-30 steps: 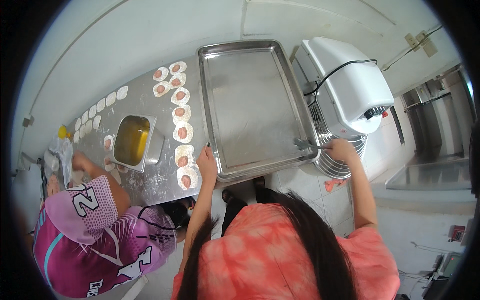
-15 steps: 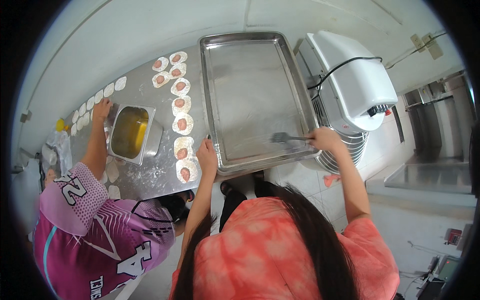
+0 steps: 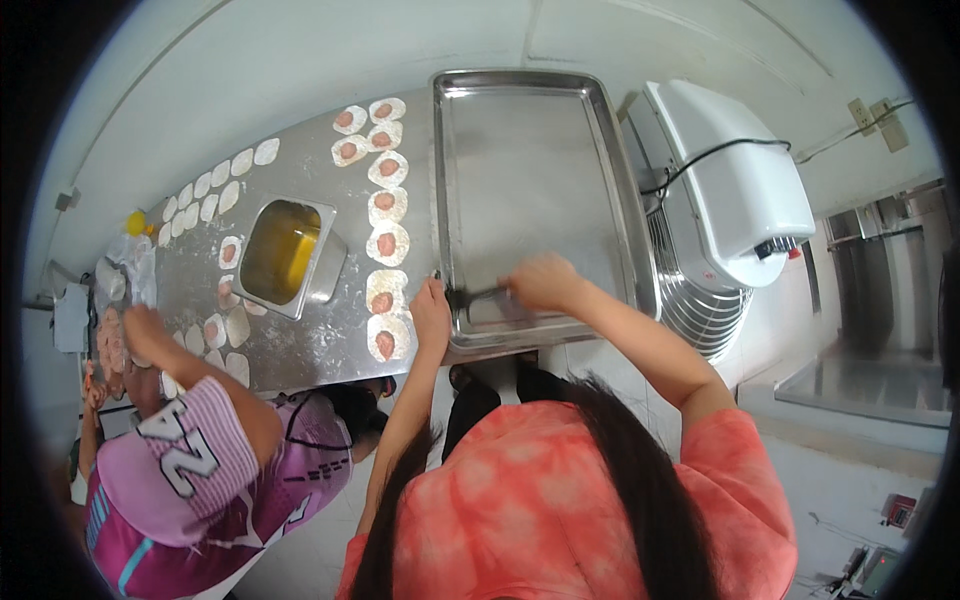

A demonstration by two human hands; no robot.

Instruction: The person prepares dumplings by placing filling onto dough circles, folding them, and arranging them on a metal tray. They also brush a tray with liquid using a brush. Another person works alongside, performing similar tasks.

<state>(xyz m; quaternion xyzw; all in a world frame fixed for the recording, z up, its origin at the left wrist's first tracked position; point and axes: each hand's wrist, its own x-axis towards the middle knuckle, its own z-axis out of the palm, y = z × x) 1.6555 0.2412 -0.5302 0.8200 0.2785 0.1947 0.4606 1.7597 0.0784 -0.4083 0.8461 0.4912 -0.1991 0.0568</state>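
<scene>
Steel desk: near edge hidden behind the person's head and shoulders. Baking tray: long axis running away from both grips, bare. Right grip: closed around a dark scraper; blade hidden under the fingers, handle pointing left toward the left grip; half a second ago it sat nearer the tray's right rim. Left grip: resting on the tray's near-left corner, closure unclear.
</scene>
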